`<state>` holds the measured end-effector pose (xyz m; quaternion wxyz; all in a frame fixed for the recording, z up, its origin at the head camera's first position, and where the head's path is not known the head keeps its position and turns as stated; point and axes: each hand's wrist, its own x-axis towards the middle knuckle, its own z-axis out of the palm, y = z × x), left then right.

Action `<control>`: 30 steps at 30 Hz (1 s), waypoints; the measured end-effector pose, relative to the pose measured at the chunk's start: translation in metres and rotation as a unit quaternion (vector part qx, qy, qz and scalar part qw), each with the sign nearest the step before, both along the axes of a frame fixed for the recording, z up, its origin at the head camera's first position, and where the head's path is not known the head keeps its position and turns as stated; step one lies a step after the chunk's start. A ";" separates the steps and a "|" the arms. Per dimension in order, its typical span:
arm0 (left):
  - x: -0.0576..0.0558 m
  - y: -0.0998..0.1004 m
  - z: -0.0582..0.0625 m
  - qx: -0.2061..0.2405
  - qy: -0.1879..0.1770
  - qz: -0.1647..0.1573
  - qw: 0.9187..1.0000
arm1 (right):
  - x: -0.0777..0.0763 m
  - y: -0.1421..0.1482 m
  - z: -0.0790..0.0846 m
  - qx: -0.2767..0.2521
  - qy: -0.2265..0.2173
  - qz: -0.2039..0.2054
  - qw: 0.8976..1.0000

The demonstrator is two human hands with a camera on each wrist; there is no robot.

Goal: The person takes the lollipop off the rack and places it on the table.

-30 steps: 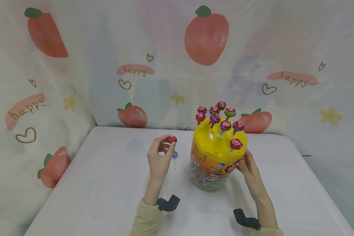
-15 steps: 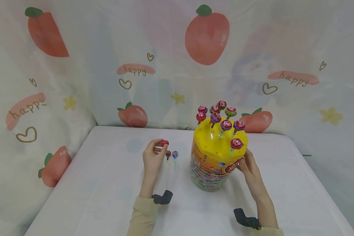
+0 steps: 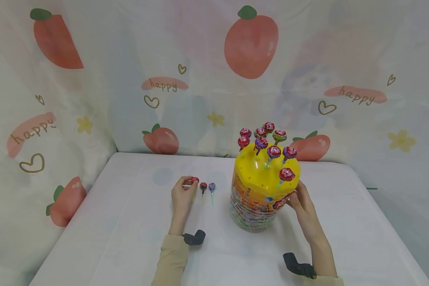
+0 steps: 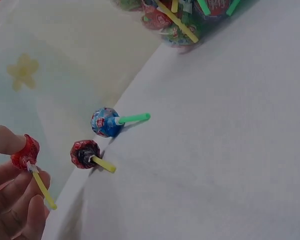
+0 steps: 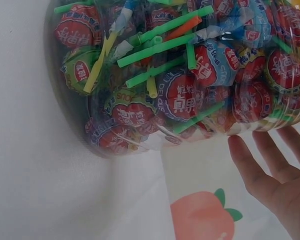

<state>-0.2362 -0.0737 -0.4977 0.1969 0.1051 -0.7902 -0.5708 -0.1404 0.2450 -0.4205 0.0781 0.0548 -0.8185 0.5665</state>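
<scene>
My left hand (image 3: 181,198) pinches a red-wrapped lollipop (image 4: 26,152) by its head, between thumb and fingers, and its yellow stick points down. Beside it on the table lie a dark red lollipop (image 4: 85,154) with a yellow stick and a blue lollipop (image 4: 105,122) with a green stick. To the right stands a big clear jar (image 3: 252,214) full of wrapped lollipops, under a yellow lid (image 3: 254,174). Several lollipops (image 3: 273,151) stick up from that lid. My right hand (image 3: 304,210) touches the jar's right side with lightly bent fingers (image 5: 245,155), the palm apart from it.
A white cloth covers the table (image 3: 128,222). Behind it hangs a printed curtain (image 3: 200,47) with fruit pictures, which also closes off both sides. Each wrist carries a black camera mount (image 3: 194,237).
My left hand has moved left and down with the red lollipop, lowering it to the table beside the others. The dark red lollipop has come into sight from behind it. My right hand stays put.
</scene>
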 end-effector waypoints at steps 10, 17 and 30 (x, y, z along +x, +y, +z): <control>-0.009 -0.005 -0.016 -0.032 -0.041 0.013 0.999 | 0.000 0.000 0.000 0.005 0.004 0.001 1.000; -0.013 -0.004 -0.017 -0.082 -0.067 0.015 0.994 | 0.000 0.001 0.000 0.007 0.006 0.000 1.000; -0.010 -0.002 -0.016 -0.145 -0.077 0.016 0.986 | -0.001 0.002 -0.002 0.015 0.004 0.000 1.000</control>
